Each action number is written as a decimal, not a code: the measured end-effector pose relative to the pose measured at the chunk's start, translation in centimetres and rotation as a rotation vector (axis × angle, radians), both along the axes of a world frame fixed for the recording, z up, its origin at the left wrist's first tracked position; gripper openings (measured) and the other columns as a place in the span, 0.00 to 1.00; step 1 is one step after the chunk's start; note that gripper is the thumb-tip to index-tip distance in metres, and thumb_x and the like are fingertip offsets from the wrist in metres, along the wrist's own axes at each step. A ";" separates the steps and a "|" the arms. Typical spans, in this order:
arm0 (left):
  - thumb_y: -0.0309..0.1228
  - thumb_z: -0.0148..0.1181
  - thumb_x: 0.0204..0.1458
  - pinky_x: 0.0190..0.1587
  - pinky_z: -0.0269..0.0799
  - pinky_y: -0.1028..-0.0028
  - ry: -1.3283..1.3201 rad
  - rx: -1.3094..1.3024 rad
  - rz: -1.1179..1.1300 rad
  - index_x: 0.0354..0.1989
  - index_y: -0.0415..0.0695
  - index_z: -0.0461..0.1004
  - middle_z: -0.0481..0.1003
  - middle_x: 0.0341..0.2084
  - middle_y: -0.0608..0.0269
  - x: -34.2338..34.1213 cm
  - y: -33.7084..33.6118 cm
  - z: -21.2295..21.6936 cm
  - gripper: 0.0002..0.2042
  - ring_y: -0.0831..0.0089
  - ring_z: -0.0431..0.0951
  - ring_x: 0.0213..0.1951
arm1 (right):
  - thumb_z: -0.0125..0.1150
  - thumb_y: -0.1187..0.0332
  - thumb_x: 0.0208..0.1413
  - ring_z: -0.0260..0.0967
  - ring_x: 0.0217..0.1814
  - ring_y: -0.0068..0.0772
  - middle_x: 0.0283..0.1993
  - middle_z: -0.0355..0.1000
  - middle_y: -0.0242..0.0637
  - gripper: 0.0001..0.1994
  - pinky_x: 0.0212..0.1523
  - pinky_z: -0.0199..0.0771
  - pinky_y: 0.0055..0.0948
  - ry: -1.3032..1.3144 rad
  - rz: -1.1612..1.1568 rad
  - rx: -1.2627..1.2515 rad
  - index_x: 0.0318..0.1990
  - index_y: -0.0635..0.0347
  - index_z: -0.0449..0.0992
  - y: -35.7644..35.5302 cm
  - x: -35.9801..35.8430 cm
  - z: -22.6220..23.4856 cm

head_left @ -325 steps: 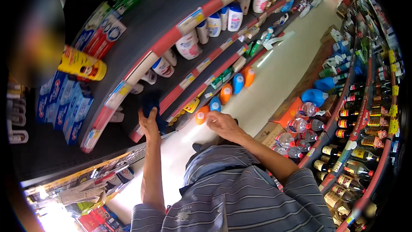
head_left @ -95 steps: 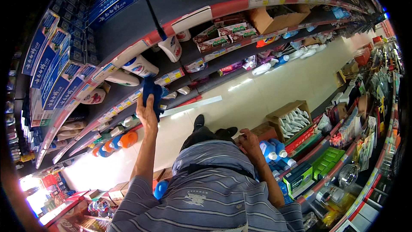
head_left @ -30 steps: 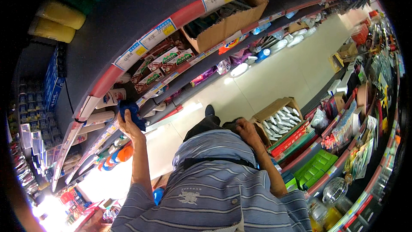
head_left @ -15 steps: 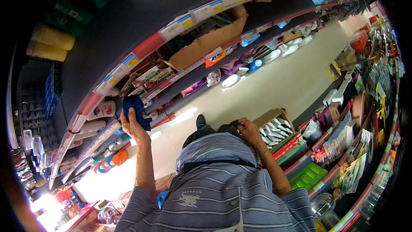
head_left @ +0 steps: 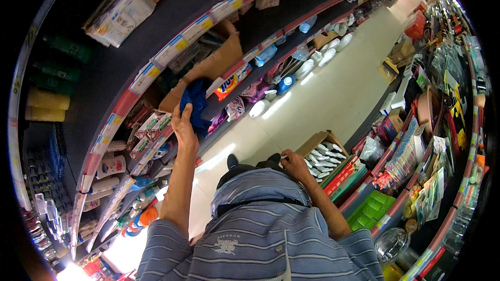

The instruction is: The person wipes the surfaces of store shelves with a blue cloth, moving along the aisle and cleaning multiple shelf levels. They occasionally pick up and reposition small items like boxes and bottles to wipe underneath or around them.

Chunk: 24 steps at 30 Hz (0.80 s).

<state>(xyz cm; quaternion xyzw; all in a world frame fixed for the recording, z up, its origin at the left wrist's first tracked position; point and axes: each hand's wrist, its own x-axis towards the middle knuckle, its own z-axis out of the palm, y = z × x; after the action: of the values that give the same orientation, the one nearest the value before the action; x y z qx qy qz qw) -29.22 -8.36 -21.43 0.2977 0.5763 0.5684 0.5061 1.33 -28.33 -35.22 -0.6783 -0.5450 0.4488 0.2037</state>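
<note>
Pale shop flr point(head_left: 312, 114) btwn shelves point(head_left: 177, 18); L hand point(head_left: 185, 129) grips blue cloth point(head_left: 196, 101), R hand point(head_left: 295, 165) loosely half-open.

Left hand point(head_left: 185, 131) and dark-blue cloth point(head_left: 196, 105) shifted along shelf, from beside red-and-white packets point(head_left: 147, 126) to open cardboard box point(head_left: 223, 58); white packs point(head_left: 124, 18) now lower in view

A crumpled dark blue cloth point(head_left: 196, 103) is bunched in the left fingers point(head_left: 187, 112).

To my left, the dark shelf point(head_left: 120, 65) carries white packs point(head_left: 122, 18), with an open cardboard box point(head_left: 221, 54) one tier lower; my shoes point(head_left: 233, 161) stand on the pale floor point(head_left: 323, 99).
</note>
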 end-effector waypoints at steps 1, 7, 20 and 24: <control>0.32 0.60 0.58 0.50 0.72 0.72 -0.028 -0.009 -0.001 0.52 0.37 0.74 0.77 0.42 0.61 -0.7 0.5 -2.2 0.16 0.71 0.77 0.43 | 0.56 0.65 0.56 0.73 0.45 0.60 0.42 0.76 0.52 0.14 0.46 0.72 0.51 -0.008 -0.017 -0.027 0.49 0.57 0.73 -0.3 0.6 -0.1; 0.30 0.59 0.58 0.52 0.70 0.73 -0.005 -0.106 -0.102 0.55 0.37 0.72 0.76 0.46 0.61 4.0 -1.3 -2.3 0.18 0.72 0.76 0.45 | 0.57 0.63 0.56 0.74 0.46 0.59 0.40 0.77 0.53 0.16 0.47 0.72 0.50 0.025 -0.147 -0.100 0.50 0.58 0.73 -2.1 4.9 -1.0; 0.35 0.59 0.58 0.55 0.67 0.70 0.201 0.050 -0.345 0.57 0.35 0.71 0.76 0.46 0.57 17.8 6.5 2.3 0.22 0.69 0.75 0.46 | 0.58 0.64 0.55 0.78 0.38 0.48 0.35 0.78 0.50 0.16 0.41 0.77 0.39 0.078 -0.285 -0.162 0.48 0.63 0.75 -0.3 9.4 -0.4; 0.34 0.58 0.58 0.53 0.68 0.71 0.299 0.089 -0.306 0.59 0.34 0.69 0.76 0.46 0.56 20.5 11.2 1.6 0.23 0.69 0.74 0.46 | 0.58 0.63 0.54 0.79 0.38 0.46 0.33 0.79 0.47 0.16 0.40 0.75 0.40 -0.009 -0.351 -0.103 0.48 0.58 0.75 0.8 11.8 -0.8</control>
<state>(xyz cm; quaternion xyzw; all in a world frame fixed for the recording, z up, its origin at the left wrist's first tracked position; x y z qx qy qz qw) -8.77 2.81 -19.82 0.4848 0.5674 0.4595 0.4815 13.08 -27.51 -36.00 -0.7746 -0.3954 0.4307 0.2412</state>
